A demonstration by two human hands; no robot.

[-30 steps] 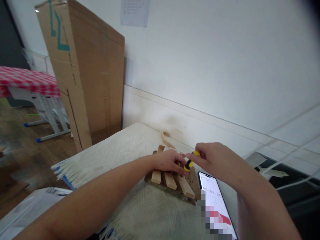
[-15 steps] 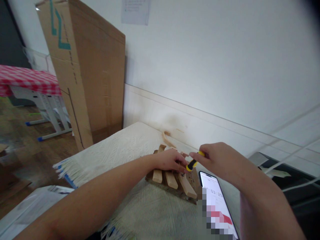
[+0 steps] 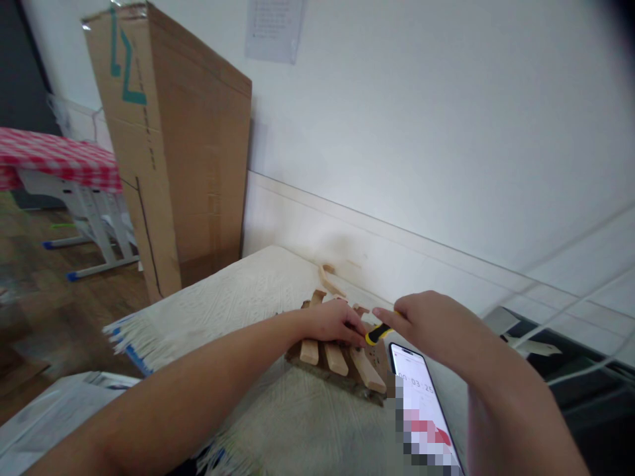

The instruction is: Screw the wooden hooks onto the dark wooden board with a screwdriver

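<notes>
My left hand (image 3: 331, 320) rests on top of a small wooden assembly of slats (image 3: 342, 360) lying on a pale woven cloth (image 3: 238, 297), its fingers curled down onto the slats. My right hand (image 3: 429, 320) is closed on a yellow and black screwdriver (image 3: 378, 335), whose tip points down at the slats just beside my left fingertips. A loose curved wooden piece (image 3: 327, 277) lies behind the assembly near the wall.
A phone (image 3: 421, 416) showing a timer lies on the cloth right of the slats. A tall cardboard box (image 3: 173, 145) leans against the wall at left. A table with a red checked cover (image 3: 54, 162) stands far left. Papers (image 3: 54, 410) lie at bottom left.
The screwdriver has tilted flatter and dropped a little toward the slats as my right hand turned it. My left hand has stayed on the slats. The view shifted slightly.
</notes>
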